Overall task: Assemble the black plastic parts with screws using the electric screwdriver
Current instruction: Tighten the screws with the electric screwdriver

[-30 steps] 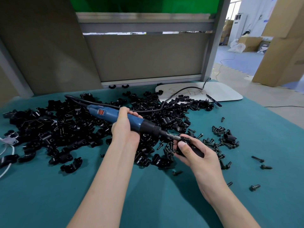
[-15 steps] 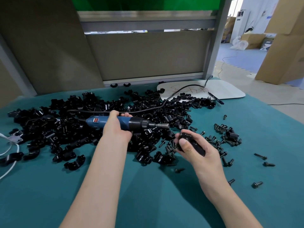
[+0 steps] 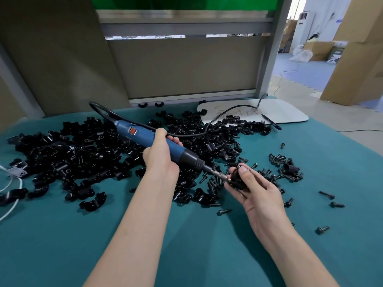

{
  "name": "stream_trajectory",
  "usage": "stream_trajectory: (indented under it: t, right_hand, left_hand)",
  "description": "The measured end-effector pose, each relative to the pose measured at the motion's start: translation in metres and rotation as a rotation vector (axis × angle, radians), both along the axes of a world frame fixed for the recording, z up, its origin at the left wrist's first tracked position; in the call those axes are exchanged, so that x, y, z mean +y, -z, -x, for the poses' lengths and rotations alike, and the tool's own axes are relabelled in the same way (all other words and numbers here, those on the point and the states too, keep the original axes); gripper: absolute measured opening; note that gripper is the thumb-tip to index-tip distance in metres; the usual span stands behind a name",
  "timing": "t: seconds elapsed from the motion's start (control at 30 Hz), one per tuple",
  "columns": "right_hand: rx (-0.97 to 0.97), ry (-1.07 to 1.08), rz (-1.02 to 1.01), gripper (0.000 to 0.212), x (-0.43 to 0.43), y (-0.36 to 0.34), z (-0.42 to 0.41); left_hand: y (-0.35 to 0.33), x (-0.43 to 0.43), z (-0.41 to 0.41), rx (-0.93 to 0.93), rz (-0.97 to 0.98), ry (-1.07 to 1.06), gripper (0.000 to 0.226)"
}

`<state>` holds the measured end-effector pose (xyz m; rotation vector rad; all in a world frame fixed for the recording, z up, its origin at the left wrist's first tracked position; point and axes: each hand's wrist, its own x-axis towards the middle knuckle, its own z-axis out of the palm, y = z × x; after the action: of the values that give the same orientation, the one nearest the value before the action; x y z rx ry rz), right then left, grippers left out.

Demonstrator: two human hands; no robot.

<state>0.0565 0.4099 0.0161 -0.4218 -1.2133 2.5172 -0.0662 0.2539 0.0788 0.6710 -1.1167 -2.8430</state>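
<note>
One black plastic clamp (image 3: 238, 181) pinched in the right hand (image 3: 257, 195), mid-frame — left hand (image 3: 160, 157) grips the blue electric screwdriver (image 3: 143, 136), bit against it; the loose black heap (image 3: 83, 154) at left looks unassembled.

Screwdriver (image 3: 149, 139): blue body, orange-red switch, black nose, black cable (image 3: 99, 111). Plastic parts (image 3: 83, 154) and screws (image 3: 286, 168): glossy black. Table cover (image 3: 62, 245): plain teal. Board (image 3: 290, 114), centre right: white with orange scribble. Panel (image 3: 186, 3), top: green. Partition (image 3: 186, 65): grey-beige. Box (image 3: 356, 48), upper right: brown.
</note>
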Motion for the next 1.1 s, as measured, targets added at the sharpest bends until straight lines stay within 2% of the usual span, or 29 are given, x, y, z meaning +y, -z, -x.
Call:
stream_trajectory:
  t: [1.1]
  right_hand:
    - [0.011, 0.003, -0.013, 0.041, 0.0024, 0.0034, -0.0002]
  left_hand:
    - [0.0037, 0.0083, -0.0096, -0.021, -0.005, 0.034, 0.014]
